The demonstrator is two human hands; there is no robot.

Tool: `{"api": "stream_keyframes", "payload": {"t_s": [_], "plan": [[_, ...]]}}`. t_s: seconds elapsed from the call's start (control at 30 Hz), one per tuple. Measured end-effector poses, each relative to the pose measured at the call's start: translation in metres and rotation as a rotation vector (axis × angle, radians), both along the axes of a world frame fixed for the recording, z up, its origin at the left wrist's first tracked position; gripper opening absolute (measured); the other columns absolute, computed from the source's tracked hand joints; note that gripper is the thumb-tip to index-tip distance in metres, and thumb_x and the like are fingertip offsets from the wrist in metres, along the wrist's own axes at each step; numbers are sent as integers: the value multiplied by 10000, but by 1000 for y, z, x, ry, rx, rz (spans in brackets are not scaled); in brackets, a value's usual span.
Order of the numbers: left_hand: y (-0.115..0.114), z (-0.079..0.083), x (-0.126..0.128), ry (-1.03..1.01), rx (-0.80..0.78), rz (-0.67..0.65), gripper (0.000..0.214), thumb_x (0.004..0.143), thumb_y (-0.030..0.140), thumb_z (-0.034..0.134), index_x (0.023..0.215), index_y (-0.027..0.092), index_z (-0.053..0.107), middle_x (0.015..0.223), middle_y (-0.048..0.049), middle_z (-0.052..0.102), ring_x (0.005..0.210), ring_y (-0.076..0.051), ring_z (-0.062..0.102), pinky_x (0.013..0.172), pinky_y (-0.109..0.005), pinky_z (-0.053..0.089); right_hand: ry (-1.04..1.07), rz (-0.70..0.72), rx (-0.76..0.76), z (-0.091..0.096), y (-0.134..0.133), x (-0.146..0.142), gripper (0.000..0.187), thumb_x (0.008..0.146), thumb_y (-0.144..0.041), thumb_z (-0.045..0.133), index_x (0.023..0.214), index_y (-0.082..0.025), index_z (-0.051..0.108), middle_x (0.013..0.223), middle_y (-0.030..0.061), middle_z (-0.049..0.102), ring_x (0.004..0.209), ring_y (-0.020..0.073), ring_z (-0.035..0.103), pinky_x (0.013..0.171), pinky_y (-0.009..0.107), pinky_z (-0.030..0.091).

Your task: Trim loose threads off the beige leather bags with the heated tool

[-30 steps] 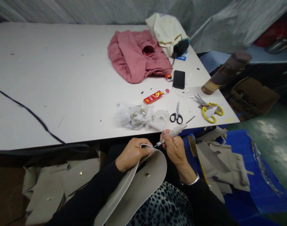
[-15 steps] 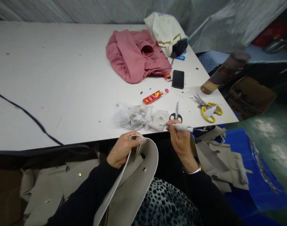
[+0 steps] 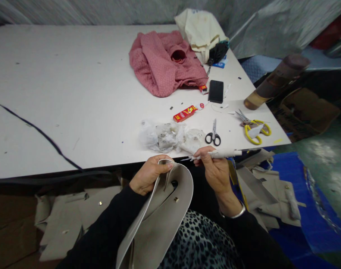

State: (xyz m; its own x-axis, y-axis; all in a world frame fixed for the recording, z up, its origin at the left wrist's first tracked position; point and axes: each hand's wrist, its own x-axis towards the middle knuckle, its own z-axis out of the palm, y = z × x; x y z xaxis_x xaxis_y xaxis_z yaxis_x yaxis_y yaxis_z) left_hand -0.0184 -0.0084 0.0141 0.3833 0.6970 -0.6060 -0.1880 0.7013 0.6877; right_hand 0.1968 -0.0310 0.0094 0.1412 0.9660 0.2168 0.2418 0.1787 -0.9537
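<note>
The left hand [image 3: 148, 175] sits just below the near edge of the white table [image 3: 75, 93], over the person's lap. Its fingers [image 3: 164, 163] are closed in a pinch on the curved upper rim of a pale grey rounded leather-like panel [image 3: 170, 213], the thumb on one face and the fingertips folded over the other. The panel stands on edge and runs down toward the lap. A small square metal stud [image 3: 176, 199] shows on its inner face.

The right hand [image 3: 216, 172] is just beside it, clear of the panel. Its fingers [image 3: 205, 154] are wrapped shut around a slim tool with a white-wrapped handle [image 3: 225, 152]. The tool lies roughly level along the table's near edge, and its thin metal point aims left, near the panel's rim. A silver bangle [image 3: 235, 214] circles the right wrist.

On the table, close to the near edge, lie crumpled clear plastic bags [image 3: 166, 136] and, just to their right, small black-handled scissors [image 3: 213, 136]. Yellow-handled scissors [image 3: 256, 129] lie toward the near right corner. Further in are a red glue tube [image 3: 187, 113] and a flat black phone [image 3: 215, 91]. Behind them, by the right edge, is a crumpled pink dotted cloth [image 3: 165, 61]. A thin dark cord [image 3: 33, 127] crosses the left part of the table to its near edge. Past the near right corner, more grey cut panels [image 3: 260, 186] lie heaped on a blue surface.
</note>
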Motion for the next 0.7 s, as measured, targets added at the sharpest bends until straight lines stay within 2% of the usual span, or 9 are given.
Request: {"api": "stream_keyframes", "payload": {"t_s": [0.07,0.17,0.43,0.7], "plan": [[0,0,-2,-17,-10,-10,408,638,347,967,815,132,669,685,-25,684,575,-134,612,580,-248,498,146,46,-113,-2,-3,-9,452,1028,-601,571,843,-208,696,656,2,670,587,153,665,578,263,564],[0,-1,-4,-40,-16,-11,419,635,346,973,829,132,670,708,-34,698,596,-145,631,600,-258,511,222,81,-151,-7,-4,-18,457,996,-617,613,828,-201,701,650,6,672,587,148,660,578,257,569],[-3,-1,-4,-60,-8,6,406,638,341,971,826,137,676,697,-30,694,595,-139,622,610,-258,512,275,130,-143,-12,-3,-21,354,1017,-509,637,858,-202,711,658,-8,670,600,131,653,598,237,562],[-6,-4,1,-39,55,75,396,606,333,970,786,133,678,670,-9,656,590,-125,576,599,-246,463,244,134,-108,-27,-7,-26,295,1027,-475,637,916,-217,726,732,-4,687,659,147,666,645,263,564]]}}
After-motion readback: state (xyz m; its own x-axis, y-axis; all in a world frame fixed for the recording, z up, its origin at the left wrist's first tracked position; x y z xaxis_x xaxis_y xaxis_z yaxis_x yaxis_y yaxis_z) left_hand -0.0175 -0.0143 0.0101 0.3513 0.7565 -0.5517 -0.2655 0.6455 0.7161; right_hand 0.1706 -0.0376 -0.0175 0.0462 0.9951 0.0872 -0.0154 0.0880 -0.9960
